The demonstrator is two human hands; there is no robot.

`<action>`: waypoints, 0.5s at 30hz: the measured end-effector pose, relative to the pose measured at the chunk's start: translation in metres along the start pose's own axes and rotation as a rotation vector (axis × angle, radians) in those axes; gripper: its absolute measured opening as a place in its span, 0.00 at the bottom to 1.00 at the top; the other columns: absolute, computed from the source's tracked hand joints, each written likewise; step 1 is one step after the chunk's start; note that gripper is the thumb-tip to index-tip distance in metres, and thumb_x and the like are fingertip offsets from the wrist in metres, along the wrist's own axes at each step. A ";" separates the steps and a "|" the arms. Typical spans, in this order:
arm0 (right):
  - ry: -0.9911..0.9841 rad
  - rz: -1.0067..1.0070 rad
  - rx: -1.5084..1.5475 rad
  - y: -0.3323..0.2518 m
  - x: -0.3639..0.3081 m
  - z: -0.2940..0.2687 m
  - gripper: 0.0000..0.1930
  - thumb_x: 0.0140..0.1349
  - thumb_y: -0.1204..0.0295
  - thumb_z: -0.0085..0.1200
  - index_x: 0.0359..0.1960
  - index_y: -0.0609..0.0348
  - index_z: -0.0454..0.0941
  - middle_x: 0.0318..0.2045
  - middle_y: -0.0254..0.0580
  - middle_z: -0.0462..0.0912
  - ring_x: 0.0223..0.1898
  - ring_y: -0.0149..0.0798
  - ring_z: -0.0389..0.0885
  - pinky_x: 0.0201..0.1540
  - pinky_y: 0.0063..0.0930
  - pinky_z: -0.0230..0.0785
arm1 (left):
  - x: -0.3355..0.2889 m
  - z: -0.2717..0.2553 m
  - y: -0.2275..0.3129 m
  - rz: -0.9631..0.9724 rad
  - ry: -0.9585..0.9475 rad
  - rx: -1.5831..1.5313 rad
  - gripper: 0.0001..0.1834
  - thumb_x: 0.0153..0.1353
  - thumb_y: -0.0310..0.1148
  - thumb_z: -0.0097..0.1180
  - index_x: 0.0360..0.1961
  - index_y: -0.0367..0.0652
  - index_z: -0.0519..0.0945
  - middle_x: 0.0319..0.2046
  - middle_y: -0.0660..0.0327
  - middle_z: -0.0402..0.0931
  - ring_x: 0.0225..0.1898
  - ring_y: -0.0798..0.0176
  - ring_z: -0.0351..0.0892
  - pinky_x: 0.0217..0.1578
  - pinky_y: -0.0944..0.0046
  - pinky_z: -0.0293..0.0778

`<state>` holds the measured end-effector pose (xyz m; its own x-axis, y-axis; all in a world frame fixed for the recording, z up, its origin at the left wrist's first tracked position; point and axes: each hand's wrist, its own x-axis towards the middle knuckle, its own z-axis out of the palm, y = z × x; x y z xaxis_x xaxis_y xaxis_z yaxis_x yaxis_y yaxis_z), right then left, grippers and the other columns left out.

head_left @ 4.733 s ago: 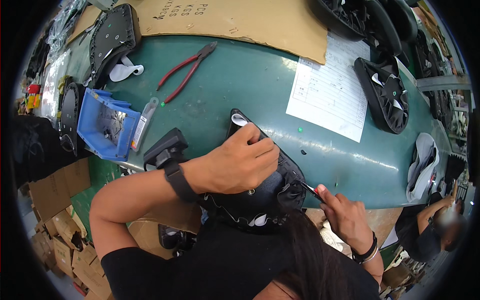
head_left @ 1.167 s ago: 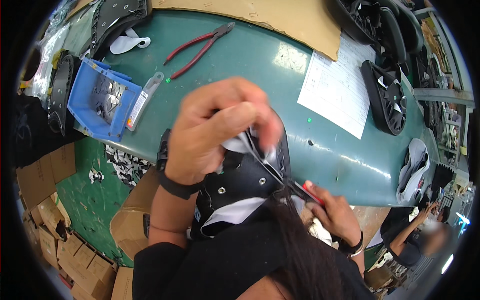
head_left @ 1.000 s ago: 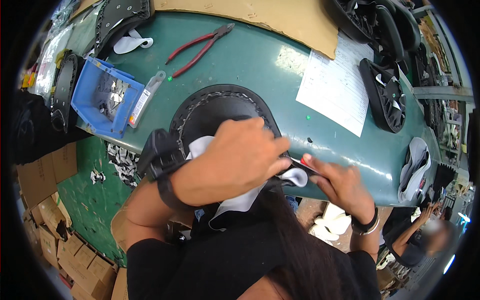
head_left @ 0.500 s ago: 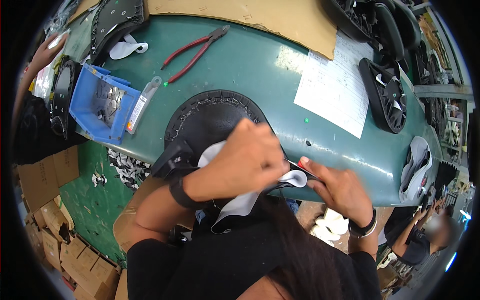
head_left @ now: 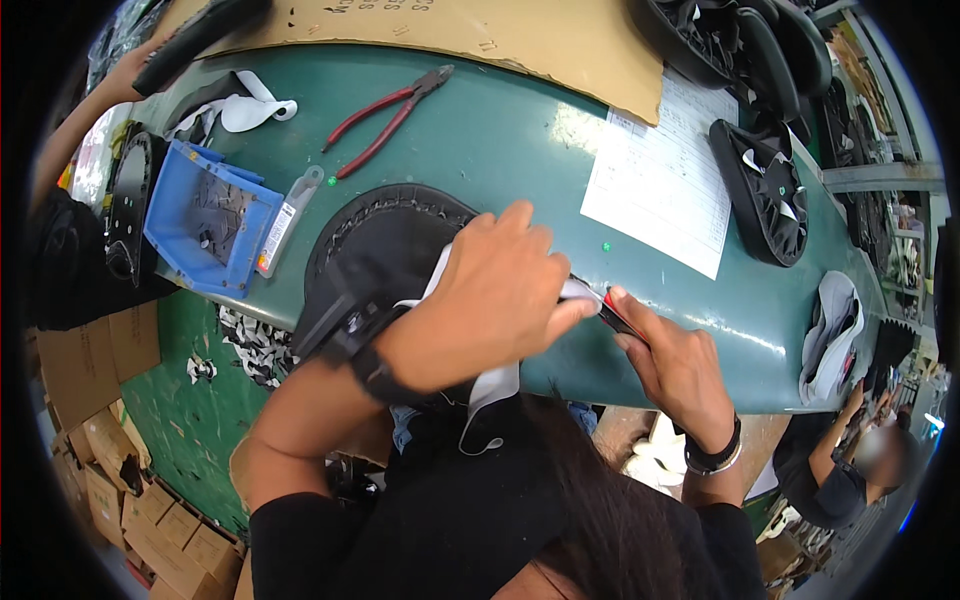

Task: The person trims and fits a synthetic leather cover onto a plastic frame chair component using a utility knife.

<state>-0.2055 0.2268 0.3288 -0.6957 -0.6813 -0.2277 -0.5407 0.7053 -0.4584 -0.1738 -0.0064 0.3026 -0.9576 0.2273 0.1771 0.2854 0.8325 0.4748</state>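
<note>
Counted Things at One Green Table (head_left: 520,150)

Can count one left hand (head_left: 500,295) and one right hand (head_left: 685,375), in total two. Under the left, one black padded piece (head_left: 375,235); in the right, one cutting tool (head_left: 622,318). Nearby, one pair of pliers (head_left: 390,120), one blue bin (head_left: 165,230), one clear plastic case (head_left: 290,225), one cardboard sheet (head_left: 450,35). Around, one person at left (head_left: 70,255) and at least one person at right (head_left: 840,490). Several cartons (head_left: 180,530); cannot count exactly.

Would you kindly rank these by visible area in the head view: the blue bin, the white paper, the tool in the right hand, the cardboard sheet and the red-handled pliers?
1. Cardboard sheet, cut off above
2. White paper
3. Blue bin
4. Red-handled pliers
5. Tool in the right hand, partly hidden
</note>
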 end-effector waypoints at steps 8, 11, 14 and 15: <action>0.186 0.117 0.419 -0.029 -0.015 0.050 0.24 0.66 0.72 0.53 0.63 0.62 0.63 0.45 0.64 0.79 0.40 0.66 0.79 0.39 0.50 0.71 | 0.012 -0.005 -0.032 -0.664 0.091 -1.683 0.06 0.57 0.32 0.58 0.27 0.41 0.79 0.20 0.68 0.73 0.25 0.72 0.71 0.24 0.69 0.64; 0.189 0.199 0.571 -0.043 0.001 0.054 0.24 0.66 0.71 0.53 0.63 0.61 0.62 0.48 0.66 0.77 0.42 0.67 0.78 0.40 0.51 0.71 | 0.009 -0.008 -0.041 -0.752 0.265 -1.796 0.09 0.57 0.30 0.57 0.38 0.39 0.78 0.26 0.65 0.76 0.24 0.72 0.72 0.28 0.70 0.70; 0.197 0.143 0.474 -0.033 0.019 0.053 0.24 0.65 0.72 0.53 0.63 0.59 0.64 0.38 0.60 0.81 0.33 0.64 0.79 0.33 0.48 0.71 | 0.013 -0.031 -0.040 -0.455 0.129 -1.300 0.07 0.56 0.31 0.61 0.33 0.41 0.77 0.26 0.62 0.77 0.23 0.65 0.74 0.27 0.66 0.71; 0.221 0.067 0.365 -0.030 0.023 0.051 0.24 0.65 0.72 0.54 0.63 0.58 0.65 0.33 0.57 0.82 0.30 0.62 0.80 0.30 0.47 0.70 | 0.014 -0.033 -0.036 -0.455 0.131 -1.296 0.07 0.56 0.31 0.61 0.33 0.41 0.77 0.26 0.62 0.77 0.23 0.65 0.74 0.27 0.66 0.71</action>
<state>-0.1815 0.1801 0.2935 -0.8299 -0.5496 -0.0958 -0.3157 0.6043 -0.7315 -0.1966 -0.0497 0.3160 -0.9854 -0.0441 -0.1643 -0.1476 -0.2578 0.9548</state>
